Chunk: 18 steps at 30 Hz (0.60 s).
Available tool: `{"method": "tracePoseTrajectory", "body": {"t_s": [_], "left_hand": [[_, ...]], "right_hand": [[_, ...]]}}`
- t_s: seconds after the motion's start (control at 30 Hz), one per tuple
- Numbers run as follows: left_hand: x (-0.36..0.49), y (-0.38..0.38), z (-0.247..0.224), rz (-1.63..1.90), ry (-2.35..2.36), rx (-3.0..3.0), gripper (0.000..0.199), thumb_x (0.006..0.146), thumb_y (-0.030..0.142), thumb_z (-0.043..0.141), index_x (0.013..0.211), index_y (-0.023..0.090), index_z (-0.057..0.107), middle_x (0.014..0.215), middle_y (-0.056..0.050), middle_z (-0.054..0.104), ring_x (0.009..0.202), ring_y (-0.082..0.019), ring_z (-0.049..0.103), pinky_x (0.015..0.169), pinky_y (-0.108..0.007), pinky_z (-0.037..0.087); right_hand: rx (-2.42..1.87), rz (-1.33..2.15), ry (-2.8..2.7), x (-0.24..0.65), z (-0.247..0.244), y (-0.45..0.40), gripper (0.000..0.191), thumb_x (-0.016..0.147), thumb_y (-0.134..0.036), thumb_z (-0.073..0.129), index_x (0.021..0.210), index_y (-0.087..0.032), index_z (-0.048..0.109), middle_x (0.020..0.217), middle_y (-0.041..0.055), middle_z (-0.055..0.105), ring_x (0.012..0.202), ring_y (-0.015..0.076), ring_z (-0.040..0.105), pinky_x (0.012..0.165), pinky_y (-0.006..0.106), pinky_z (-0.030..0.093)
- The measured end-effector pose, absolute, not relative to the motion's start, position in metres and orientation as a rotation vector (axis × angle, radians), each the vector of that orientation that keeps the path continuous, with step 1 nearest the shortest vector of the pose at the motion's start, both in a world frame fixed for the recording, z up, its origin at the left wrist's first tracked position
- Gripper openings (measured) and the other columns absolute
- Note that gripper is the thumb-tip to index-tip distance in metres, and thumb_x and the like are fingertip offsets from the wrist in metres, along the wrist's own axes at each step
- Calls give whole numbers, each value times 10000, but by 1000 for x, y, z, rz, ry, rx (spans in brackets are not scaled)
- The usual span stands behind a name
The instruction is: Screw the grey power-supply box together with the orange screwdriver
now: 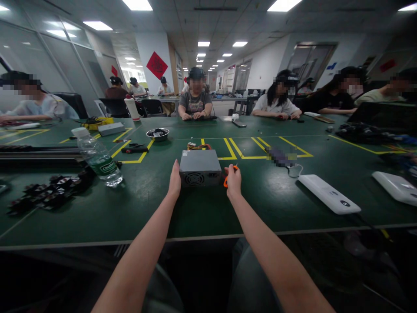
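Near middle of dark green surface is grey metal box with round fan grille. Left hand lies uncurled against box's left side. Right hand grips tool with orange handle, just beside box's right side. Behind box: bundle of thin coloured wires.

And it's a grey box dead centre, dark rings on its fan grille, vivid orange handles beside it! Green counter, yellow lines across; green label at left, red diamond upper left!
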State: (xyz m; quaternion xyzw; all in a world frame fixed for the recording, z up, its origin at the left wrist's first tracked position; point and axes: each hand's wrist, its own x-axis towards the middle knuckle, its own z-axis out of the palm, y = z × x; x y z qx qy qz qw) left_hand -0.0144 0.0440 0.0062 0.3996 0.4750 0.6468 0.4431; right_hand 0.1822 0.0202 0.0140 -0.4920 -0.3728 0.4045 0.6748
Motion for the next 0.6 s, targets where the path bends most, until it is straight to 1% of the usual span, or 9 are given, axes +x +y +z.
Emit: {"method": "tracePoseTrajectory", "body": {"t_s": [0.07, 0.1, 0.17, 0.2, 0.3, 0.37, 0.47, 0.6], "left_hand": [[-15, 32, 11, 1771, 1345, 1445, 460, 877, 427, 394, 1289, 224, 421, 1417, -58, 365, 1327, -162, 289, 1095, -308, 204], [-14, 25, 14, 1783, 1404, 1695, 480, 880, 402, 384, 1325, 222, 373, 1441, -57, 322, 1347, -164, 241, 1110, -325, 164], [-8, 12, 20, 1695, 1486, 2103, 508, 879, 359, 379, 1362, 216, 312, 1464, -57, 270, 1365, -179, 185, 1120, -374, 115], [-4, 7, 22, 1627, 1504, 2254, 520, 873, 343, 387, 1367, 208, 302, 1464, -62, 267, 1366, -189, 180, 1121, -395, 97], [9, -3, 25, 1394, 1533, 2534, 547, 842, 332, 435, 1361, 204, 316, 1444, -75, 309, 1351, -218, 226, 1118, -436, 69], [15, -4, 24, 1318, 1583, 2593, 509, 828, 323, 456, 1320, 215, 386, 1401, -74, 386, 1331, -233, 272, 1115, -451, 47], [17, -4, 23, 1276, 1611, 2612, 457, 823, 310, 466, 1271, 225, 446, 1326, -65, 482, 1285, -233, 350, 1114, -443, 51], [16, -4, 23, 1307, 1612, 2571, 438, 819, 319, 480, 1250, 239, 464, 1311, -61, 496, 1241, -239, 398, 1101, -437, 98]], "right_hand": [[-1104, 839, -775, 183, 19, 4, 302, 781, -535, 438, 784, -234, 413, 657, -68, 551, 501, 72, 549, 438, 179, 422], [-1105, 821, -771, 182, 20, -7, 313, 774, -542, 457, 770, -233, 411, 628, -77, 527, 446, 67, 515, 402, 180, 400], [-1091, 913, -848, 175, 18, -32, 311, 769, -535, 484, 763, -232, 414, 601, -89, 493, 386, 57, 453, 344, 177, 345], [-1075, 994, -864, 170, 16, -45, 297, 774, -525, 483, 788, -236, 416, 609, -90, 492, 386, 60, 449, 334, 178, 336], [-1098, 1173, -885, 157, 3, -78, 242, 775, -458, 498, 845, -237, 430, 638, -73, 510, 426, 77, 472, 348, 190, 351], [-1163, 1143, -1013, 152, -3, -93, 234, 775, -423, 515, 892, -223, 481, 582, -73, 494, 413, 77, 451, 381, 202, 367], [-1247, 1072, -1148, 152, -7, -102, 252, 783, -423, 505, 927, -219, 544, 564, -57, 502, 398, 87, 429, 374, 216, 346], [-1298, 1019, -1202, 155, -6, -102, 240, 790, -424, 489, 885, -221, 572, 604, -28, 553, 397, 94, 436, 354, 223, 299]]}}
